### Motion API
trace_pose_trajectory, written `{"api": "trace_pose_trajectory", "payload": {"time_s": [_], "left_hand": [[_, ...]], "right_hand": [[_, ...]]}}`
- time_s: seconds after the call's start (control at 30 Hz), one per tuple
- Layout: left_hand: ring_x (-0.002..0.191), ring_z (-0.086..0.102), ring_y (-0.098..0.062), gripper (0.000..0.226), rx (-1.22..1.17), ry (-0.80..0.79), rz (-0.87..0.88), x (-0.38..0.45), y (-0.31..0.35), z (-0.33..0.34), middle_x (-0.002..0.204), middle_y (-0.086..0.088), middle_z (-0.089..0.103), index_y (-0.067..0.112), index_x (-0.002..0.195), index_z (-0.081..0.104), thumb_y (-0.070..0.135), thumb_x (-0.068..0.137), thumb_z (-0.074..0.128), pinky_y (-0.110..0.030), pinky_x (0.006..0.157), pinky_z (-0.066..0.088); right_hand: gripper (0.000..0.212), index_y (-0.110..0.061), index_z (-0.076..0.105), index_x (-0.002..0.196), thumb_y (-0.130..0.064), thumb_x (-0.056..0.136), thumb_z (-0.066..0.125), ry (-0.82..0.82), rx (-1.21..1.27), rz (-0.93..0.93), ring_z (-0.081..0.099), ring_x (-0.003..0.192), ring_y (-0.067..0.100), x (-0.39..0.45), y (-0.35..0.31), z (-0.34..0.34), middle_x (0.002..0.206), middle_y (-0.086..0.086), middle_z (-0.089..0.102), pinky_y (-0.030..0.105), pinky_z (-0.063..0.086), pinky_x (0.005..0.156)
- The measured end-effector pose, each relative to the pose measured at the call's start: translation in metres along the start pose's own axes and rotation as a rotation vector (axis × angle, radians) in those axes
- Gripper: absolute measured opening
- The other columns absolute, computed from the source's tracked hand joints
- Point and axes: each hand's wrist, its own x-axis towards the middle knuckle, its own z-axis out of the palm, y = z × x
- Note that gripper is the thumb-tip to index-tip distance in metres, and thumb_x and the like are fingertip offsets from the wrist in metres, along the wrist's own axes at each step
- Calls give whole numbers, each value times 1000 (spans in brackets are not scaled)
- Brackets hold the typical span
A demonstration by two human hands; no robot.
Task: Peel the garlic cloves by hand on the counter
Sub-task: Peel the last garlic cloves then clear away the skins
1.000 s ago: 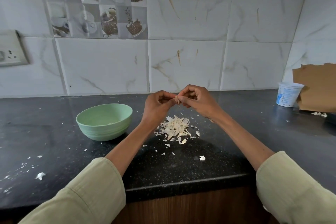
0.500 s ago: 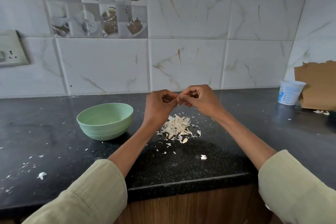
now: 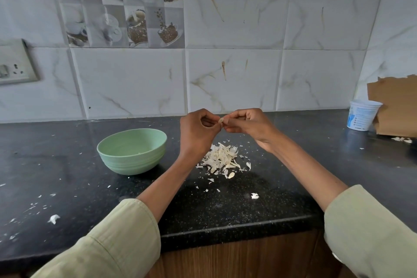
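In the head view, the left hand [image 3: 198,130] and the right hand [image 3: 247,124] are meeting above the counter [image 3: 225,210], and the curled fingers of both are pinching one small garlic clove [image 3: 221,120] between them. Directly below, the pile of skins [image 3: 222,158] is lying beside the green bowl [image 3: 133,151]. The clove is small and possibly slippery; if the pinch is loosening during the pull, it could be falling into the skins and getting lost there.

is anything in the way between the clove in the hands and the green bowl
Nothing visible. Both hands, left and right, pinch the garlic clove above the peel pile; the green bowl sits to their left across bare counter.
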Motion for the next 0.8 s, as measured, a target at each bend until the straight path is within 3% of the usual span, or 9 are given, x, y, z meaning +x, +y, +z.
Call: {"api": "trace_pose_trajectory", "payload": {"time_s": [0.47,0.8], "left_hand": [[72,72,-9,13,39,-21,30,-3,4,1,76,4,75,16,83,75,12,85,87,-27,70,62],[68,73,-11,12,6,-47,3,-7,6,1,73,4,76,15,80,78,9,82,89,-21,64,57]], "right_hand": [[27,6,76,109,-7,85,81,4,138,137,78,95,23,-1,-1,-2,107,21,79,26,63,85],[21,6,78,103,-6,87,82,44,-23,77,78,89,21,-3,-2,-2,100,19,80,25,62,82]]}}
